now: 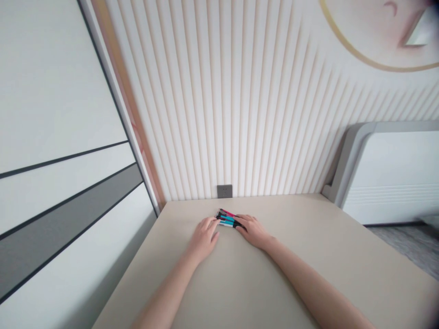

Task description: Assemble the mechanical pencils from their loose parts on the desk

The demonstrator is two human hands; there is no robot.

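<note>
A small bundle of pens (227,219) lies on the beige tabletop, near its far end. Pink-red, bright blue, white and black parts show among them, and they fan slightly apart. My left hand (205,235) rests at their left ends, fingertips touching them and thumb held apart below. Over the right ends lies my right hand (253,230), its fingers curled round them and hiding those ends.
Beyond the tabletop (247,283) stands a ribbed white wall with a dark socket (224,191). A white cabinet (51,114) with grey and black bands rises on the left. To the right is a grey-white headboard (394,173).
</note>
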